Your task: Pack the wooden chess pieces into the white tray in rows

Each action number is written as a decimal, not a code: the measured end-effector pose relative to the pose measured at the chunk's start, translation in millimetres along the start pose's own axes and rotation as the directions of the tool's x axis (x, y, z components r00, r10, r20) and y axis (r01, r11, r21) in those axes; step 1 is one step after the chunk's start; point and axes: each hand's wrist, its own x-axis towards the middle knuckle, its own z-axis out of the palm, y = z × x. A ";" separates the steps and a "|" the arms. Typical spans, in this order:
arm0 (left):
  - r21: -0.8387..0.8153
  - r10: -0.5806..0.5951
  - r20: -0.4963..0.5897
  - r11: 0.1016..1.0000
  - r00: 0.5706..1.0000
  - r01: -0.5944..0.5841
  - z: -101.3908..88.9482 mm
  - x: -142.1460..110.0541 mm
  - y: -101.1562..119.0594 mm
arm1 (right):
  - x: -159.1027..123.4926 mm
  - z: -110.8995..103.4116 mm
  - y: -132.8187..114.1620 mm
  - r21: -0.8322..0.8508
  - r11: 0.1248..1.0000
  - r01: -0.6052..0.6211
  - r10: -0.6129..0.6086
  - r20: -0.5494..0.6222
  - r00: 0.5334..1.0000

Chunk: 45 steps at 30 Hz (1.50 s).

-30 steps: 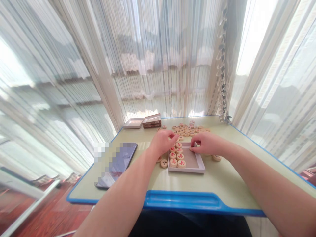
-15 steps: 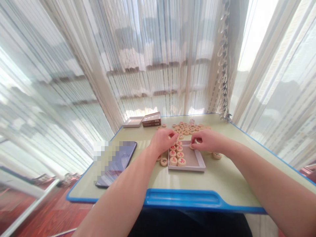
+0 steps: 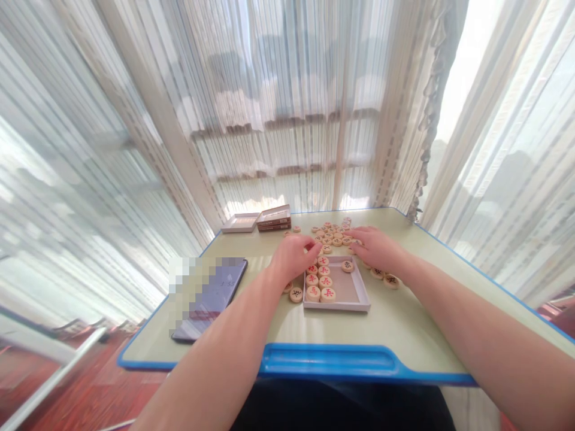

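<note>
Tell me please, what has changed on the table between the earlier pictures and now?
The right hand has let go of a black-marked piece, which now lies flat in the open box, and has moved away from the person to the loose pieces beyond it. The left hand, the red-marked pieces in the box and the dark tablet stayed about where they were.

A dark-edged tablet [image 3: 222, 290] lies flat on the left of the blue-rimmed table [image 3: 404, 326]; striped sheer curtains [image 3: 287, 108] hang behind, above reddish floor [image 3: 101, 383]
</note>
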 end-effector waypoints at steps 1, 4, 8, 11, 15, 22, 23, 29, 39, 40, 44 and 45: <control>0.001 -0.001 0.003 1.000 1.000 0.001 0.2 -0.1 -0.1 | 0.7 1.6 1.5 -0.014 1.000 -0.001 0.001 0.025 1.000; 0.003 -0.008 0.020 1.000 1.000 0.008 0.8 -0.1 -0.2 | 1.1 2.7 2.4 -0.020 0.999 0.040 -0.038 0.080 0.996; 0.001 -0.013 0.031 1.000 0.999 0.013 2.1 0.5 -0.3 | 0.3 2.1 0.6 -0.019 0.998 0.058 -0.056 0.056 0.997; -0.006 -0.019 0.039 1.000 0.999 0.019 2.9 1.4 -0.3 | 1.2 5.0 2.1 -0.056 0.997 0.062 -0.061 0.016 0.998; -0.014 -0.034 0.054 0.999 0.998 0.035 2.7 1.9 0.1 | 3.3 8.1 6.1 -0.041 0.996 0.077 -0.076 0.036 0.996; -0.021 -0.044 0.066 0.999 0.997 0.045 2.5 1.0 -1.2 | 1.9 1.7 3.8 0.042 0.999 -0.020 0.017 0.066 0.998; -0.017 -0.049 0.072 0.999 0.996 0.050 2.5 1.1 -1.3 | 1.4 0.8 2.9 0.048 0.998 -0.030 0.027 0.067 0.997; -0.001 -0.050 0.087 0.999 0.995 0.050 1.7 0.8 -1.8 | 0.7 -2.6 1.2 0.057 0.995 -0.078 0.073 0.088 0.993; 0.008 -0.041 0.081 0.999 0.996 0.040 3.3 1.1 -4.7 | -5.4 -18.3 -12.1 0.058 0.995 -0.086 0.087 -0.015 0.996; 0.008 -0.039 0.081 0.999 0.996 0.038 3.7 1.2 -5.0 | -6.9 -21.3 -15.5 0.079 0.996 -0.045 0.046 -0.012 0.999; 0.005 -0.039 0.093 0.999 0.995 0.039 5.0 1.1 -5.1 | -13.2 -30.0 -27.9 0.160 0.983 0.092 -0.104 0.069 0.992; 0.006 -0.041 0.096 0.999 0.995 0.041 5.2 1.0 -5.0 | -14.6 -31.0 -30.4 0.173 0.979 0.109 -0.128 0.103 0.986</control>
